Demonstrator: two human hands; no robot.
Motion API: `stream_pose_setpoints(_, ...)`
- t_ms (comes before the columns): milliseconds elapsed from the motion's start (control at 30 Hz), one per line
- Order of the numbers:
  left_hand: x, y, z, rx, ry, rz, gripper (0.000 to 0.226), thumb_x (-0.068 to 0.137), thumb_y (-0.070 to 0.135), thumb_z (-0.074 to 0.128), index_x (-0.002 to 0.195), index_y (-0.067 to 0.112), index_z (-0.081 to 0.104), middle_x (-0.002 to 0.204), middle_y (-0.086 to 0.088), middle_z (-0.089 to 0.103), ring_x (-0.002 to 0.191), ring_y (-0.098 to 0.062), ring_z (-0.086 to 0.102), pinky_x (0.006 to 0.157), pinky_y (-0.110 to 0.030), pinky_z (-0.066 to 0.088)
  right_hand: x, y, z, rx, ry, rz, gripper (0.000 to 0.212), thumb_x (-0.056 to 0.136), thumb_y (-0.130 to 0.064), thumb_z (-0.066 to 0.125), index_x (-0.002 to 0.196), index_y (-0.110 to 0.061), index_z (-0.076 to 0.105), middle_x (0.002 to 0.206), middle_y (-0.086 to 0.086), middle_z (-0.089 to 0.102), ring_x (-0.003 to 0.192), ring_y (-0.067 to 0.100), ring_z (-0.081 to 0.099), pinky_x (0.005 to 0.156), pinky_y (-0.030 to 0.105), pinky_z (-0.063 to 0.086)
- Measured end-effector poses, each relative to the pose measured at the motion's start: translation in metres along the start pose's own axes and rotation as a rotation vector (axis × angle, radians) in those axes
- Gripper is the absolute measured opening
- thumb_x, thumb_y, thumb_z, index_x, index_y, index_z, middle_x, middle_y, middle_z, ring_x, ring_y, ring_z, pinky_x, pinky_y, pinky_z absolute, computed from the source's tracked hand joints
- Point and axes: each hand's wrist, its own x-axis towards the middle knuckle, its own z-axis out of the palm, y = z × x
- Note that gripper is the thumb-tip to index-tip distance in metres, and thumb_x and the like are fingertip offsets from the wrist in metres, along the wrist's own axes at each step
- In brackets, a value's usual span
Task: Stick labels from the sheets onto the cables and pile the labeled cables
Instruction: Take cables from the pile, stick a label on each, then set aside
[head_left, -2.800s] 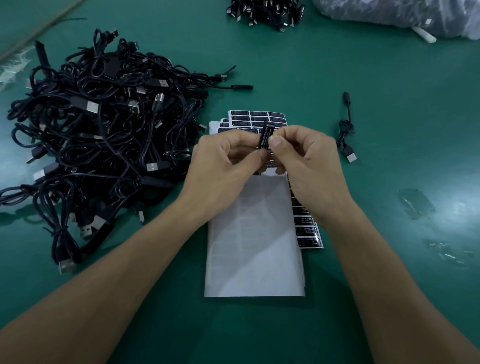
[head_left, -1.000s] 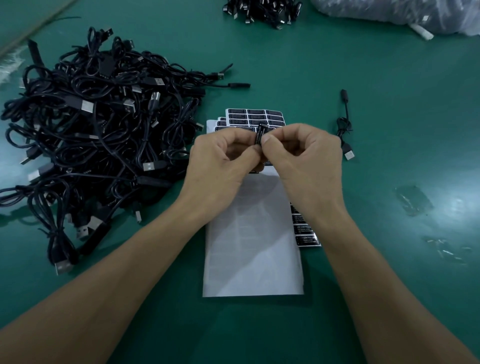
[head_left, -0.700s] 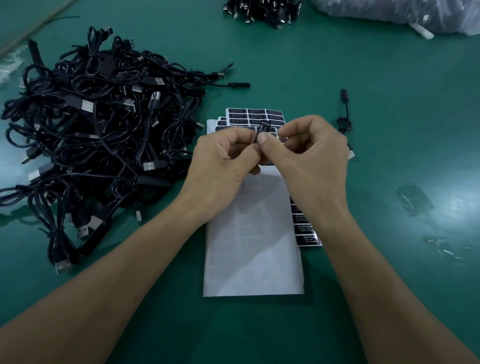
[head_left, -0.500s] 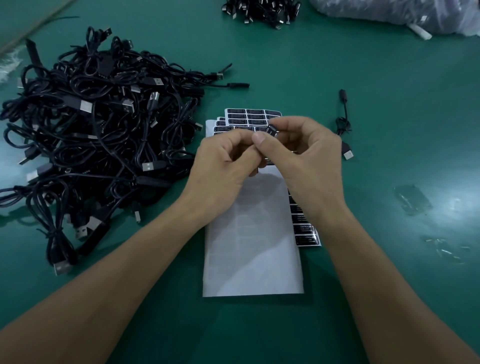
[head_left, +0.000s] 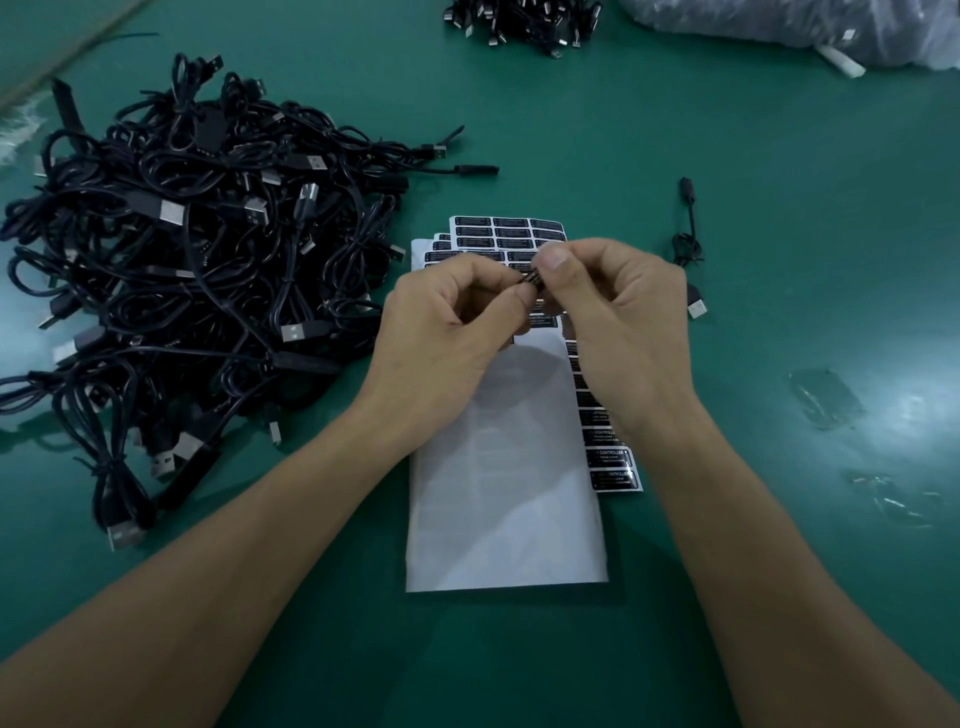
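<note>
Label (head_left: 531, 279) tipped flat; right hand (head_left: 623, 322) covers sheets (head_left: 506, 231) beside cable pile (head_left: 182, 270)

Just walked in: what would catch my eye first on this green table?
The big tangle of black cables sprawls on the left. At centre, the left hand and right hand together pinch a small black item above the label sheets. One lone cable lies apart to the right.

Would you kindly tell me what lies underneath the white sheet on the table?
Black label sheets stick out from under the white sheet along its right edge and far end. How many lie stacked, and their remaining labels, is covered by it.
</note>
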Motion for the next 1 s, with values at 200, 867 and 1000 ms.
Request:
stream_pose_setpoints(200, 0.002, -0.002, -0.001, -0.050, 0.052, -0.011, 0.009, 0.089, 0.012, 0.069, 0.084, 0.019, 0.068, 0.071, 0.003, 0.073, 0.067, -0.011, 0.068, 0.067, -0.029, 0.060, 0.002, -0.001, -0.002, 0.179, -0.023, 0.141, 0.036, 0.105, -0.026, 0.048, 0.083, -0.016, 0.074, 0.066, -0.003, 0.067, 0.064, 0.012, 0.062, 0.054, 0.019, 0.042)
stream_pose_setpoints(867, 0.006, 0.014, -0.026, 0.603, 0.270, 0.541, 0.014, 0.094, 0.014, 0.071, 0.104, 0.009, 0.078, 0.089, -0.001, 0.071, 0.076, -0.008, 0.061, 0.070, -0.015, 0.048, -0.003, -0.003, 0.005, 0.233, -0.113, 0.024, 0.020, 0.087, -0.010, 0.073, 0.106, -0.013, 0.072, 0.079, -0.012, 0.071, 0.072, -0.001, 0.062, 0.068, 0.014, 0.048)
stream_pose_setpoints(1000, 0.010, 0.027, -0.027, 0.392, 0.397, 0.416, 0.007, 0.094, 0.020, 0.068, 0.099, 0.024, 0.073, 0.083, 0.012, 0.069, 0.069, 0.001, 0.060, 0.068, -0.016, 0.048, -0.014, 0.001, 0.021, -0.268, -0.227, -0.178, 0.046, 0.084, -0.024, 0.077, 0.127, -0.018, 0.066, 0.107, -0.009, 0.069, 0.094, 0.002, 0.061, 0.084, 0.017, 0.046)
